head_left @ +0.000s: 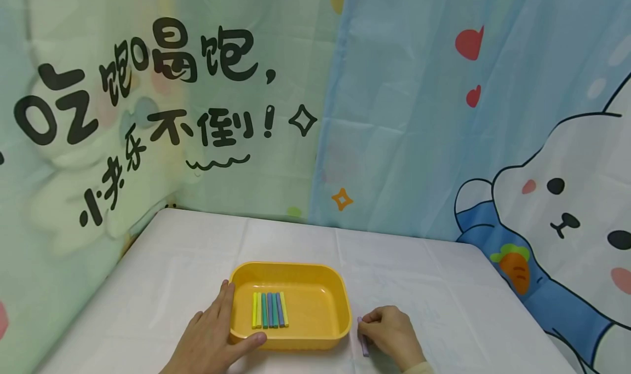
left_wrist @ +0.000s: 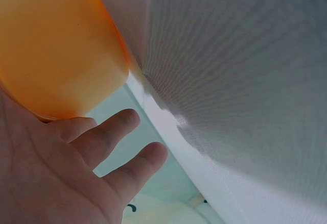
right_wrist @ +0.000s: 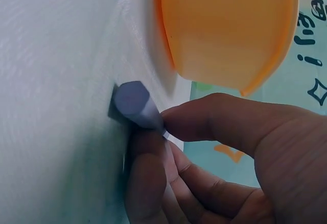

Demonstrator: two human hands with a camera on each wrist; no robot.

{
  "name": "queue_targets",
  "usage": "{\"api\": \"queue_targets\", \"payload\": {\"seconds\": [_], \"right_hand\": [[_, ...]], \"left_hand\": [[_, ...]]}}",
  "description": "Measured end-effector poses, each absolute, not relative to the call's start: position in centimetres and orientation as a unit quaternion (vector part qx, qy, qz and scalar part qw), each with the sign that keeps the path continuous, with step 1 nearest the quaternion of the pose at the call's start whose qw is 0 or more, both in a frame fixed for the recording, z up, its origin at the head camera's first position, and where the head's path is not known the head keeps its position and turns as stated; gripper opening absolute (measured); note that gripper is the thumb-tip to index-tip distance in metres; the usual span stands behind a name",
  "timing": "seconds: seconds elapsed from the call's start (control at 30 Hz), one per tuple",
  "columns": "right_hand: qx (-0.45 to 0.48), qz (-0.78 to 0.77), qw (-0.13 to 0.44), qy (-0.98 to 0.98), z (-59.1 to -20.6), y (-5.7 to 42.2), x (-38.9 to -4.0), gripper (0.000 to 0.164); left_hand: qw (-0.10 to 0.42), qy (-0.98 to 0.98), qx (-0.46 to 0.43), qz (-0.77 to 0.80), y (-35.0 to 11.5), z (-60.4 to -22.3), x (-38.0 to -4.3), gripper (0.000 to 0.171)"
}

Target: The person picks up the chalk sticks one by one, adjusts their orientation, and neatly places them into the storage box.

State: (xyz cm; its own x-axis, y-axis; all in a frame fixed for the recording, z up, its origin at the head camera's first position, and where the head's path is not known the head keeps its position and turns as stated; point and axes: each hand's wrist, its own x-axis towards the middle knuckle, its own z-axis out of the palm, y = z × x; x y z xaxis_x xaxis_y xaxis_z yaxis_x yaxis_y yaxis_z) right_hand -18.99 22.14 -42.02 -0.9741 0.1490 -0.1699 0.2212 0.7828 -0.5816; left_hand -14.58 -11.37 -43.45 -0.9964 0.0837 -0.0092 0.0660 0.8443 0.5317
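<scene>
A yellow plastic tray [head_left: 315, 322] stands on the table. Inside it, toward the left, several chalk sticks [head_left: 269, 310] in yellow, green and blue-purple lie side by side in a row. My left hand [head_left: 209, 330] rests against the tray's left end, fingers extended along the side and thumb at the front rim. In the left wrist view that hand [left_wrist: 56, 168] is spread beside the tray wall [left_wrist: 56, 45]. Right of the tray, my right hand [head_left: 391, 333] pinches a purple chalk stick [right_wrist: 134, 101] between thumb and fingers, close to the tabletop. Its near end has a six-sided face.
A white cloth covers the table [head_left: 419, 275]. Printed curtains [head_left: 394, 116] hang behind it and along its left side, with large lettering at left and a cartoon bear at right.
</scene>
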Motion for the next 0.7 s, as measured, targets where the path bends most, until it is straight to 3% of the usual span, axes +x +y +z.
{"api": "queue_targets", "payload": {"seconds": [0.7], "right_hand": [[0.122,-0.398,0.060,0.907,-40.8,23.4,-19.9,0.026]], "left_hand": [[0.015,0.960,0.038,0.276,-11.3,-43.4,-14.5,0.129]]}}
